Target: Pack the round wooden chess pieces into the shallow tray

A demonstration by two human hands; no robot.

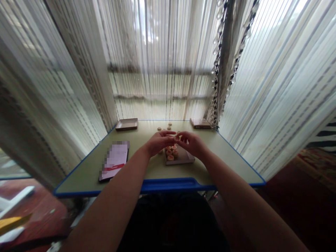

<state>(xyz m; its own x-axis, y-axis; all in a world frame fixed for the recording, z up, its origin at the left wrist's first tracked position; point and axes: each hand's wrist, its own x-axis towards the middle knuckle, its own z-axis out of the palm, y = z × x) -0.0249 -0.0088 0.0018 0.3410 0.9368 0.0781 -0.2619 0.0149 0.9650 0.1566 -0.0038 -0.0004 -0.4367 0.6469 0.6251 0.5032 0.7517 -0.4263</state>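
Note:
My left hand (162, 139) and my right hand (191, 142) meet above the open box (187, 158). Between their fingertips is a small round Chinese chess piece (176, 138), pale with a reddish face; the fingers partly cover it. Below, several pale round pieces with red markings (172, 152) lie in rows in the left part of the box. My hands hide the box's far side. Beyond them, loose pale pieces (169, 127) lie on the table, and another sits by the box's left edge, partly hidden.
The pale table (220, 159) has a blue edge. An open, shallow box lid (127, 124) lies at the far left, and a flat brown box (200, 123) at the far right. On the left is a clipboard with paper (115, 159). Striped string curtains (162, 84) hang behind.

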